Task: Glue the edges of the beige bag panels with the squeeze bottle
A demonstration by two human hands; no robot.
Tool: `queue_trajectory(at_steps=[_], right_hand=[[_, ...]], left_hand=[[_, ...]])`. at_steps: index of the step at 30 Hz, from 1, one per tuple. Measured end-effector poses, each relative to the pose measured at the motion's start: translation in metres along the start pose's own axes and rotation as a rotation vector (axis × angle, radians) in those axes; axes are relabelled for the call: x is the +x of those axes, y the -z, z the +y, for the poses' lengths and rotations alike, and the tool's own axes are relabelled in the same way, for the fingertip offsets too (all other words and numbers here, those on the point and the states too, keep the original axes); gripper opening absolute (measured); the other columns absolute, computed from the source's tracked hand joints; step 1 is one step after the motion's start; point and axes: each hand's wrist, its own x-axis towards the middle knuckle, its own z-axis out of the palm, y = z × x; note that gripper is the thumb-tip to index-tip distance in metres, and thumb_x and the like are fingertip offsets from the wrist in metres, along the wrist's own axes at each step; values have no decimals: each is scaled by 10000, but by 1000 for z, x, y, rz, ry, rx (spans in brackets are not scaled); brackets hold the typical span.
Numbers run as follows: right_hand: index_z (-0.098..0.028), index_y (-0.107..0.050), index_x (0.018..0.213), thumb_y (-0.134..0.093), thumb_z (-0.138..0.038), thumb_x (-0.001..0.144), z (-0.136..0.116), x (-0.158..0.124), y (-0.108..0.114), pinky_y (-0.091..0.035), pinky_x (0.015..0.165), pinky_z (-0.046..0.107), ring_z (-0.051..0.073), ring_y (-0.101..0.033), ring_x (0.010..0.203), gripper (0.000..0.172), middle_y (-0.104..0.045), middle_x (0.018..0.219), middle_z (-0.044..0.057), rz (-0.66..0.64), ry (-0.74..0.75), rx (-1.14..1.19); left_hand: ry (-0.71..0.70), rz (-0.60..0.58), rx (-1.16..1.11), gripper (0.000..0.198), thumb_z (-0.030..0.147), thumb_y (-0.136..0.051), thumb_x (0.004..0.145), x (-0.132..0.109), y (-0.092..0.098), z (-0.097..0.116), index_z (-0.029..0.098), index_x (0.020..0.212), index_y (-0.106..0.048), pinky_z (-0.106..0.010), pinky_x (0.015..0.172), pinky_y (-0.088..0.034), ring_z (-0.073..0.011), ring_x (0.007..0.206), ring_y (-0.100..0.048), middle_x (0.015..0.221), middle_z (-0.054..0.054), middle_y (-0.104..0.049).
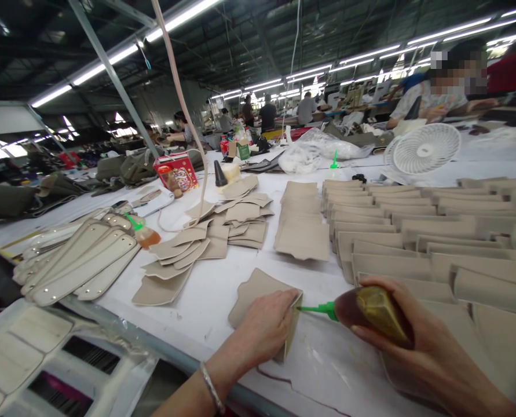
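Near the front edge of the white table, my left hand (pixel 269 324) holds down a beige piece (pixel 258 289), its fingers closed at the piece's folded right edge. My right hand (pixel 418 330) is wrapped round a glue bottle (pixel 370 313) of amber-brown liquid, tilted on its side. The bottle's green nozzle points left, its tip at the raised edge of the beige piece. Behind my left hand lie a loose pile of beige pieces (pixel 244 214) and a neater stack (pixel 303 223). Rows of folded beige pieces (pixel 370 255) stand at the right.
White riveted strips (pixel 88 260) lie at the left, beside another green-tipped bottle (pixel 147 236). A red box (pixel 177 174), a plastic bag (pixel 305 153) and a white fan (pixel 425 149) stand farther back. A pale cord (pixel 177 81) hangs down. A person (pixel 440 95) sits across at the right.
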Motion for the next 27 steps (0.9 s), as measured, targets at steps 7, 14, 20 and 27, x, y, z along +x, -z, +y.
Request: queue_trajectory(at_steps=[7, 14, 20, 27], right_hand=[[-301, -459, 1179, -613, -552, 847, -1, -2, -1, -544, 712, 287, 206, -647, 847, 443, -619, 1036, 14, 20, -43, -1], [-320, -439, 1250, -647, -532, 831, -4, -17, -9, -562, 700, 262, 213, -666, 864, 514, -642, 1084, 10, -108, -48, 89], [-294, -479, 1206, -678, -512, 807, -9, -21, -6, -565, 676, 234, 201, -678, 813, 496, -664, 1029, 6, -55, -16, 72], [-314, -472, 1236, -681, -521, 802, -8, -28, -13, -567, 697, 249, 215, -672, 878, 525, -648, 1105, 14, -60, -70, 116]], left_hand=[[4, 2, -1, 459, 158, -346, 908, 0, 1, 1, 159, 1311, -565, -361, 1061, -414, -237, 1191, -572, 1305, -78, -610], [-4, 11, 2, 455, 172, -352, 917, 0, -1, -2, 163, 1326, -550, -344, 1077, -398, -222, 1215, -554, 1337, -69, -587], [3, 5, 12, 463, 174, -348, 917, -2, 0, 0, 165, 1339, -538, -326, 1085, -388, -209, 1217, -552, 1341, -62, -585], [15, 21, -13, 482, 181, -342, 912, -2, -1, 1, 160, 1357, -525, -319, 1103, -360, -212, 1239, -533, 1362, -61, -567]])
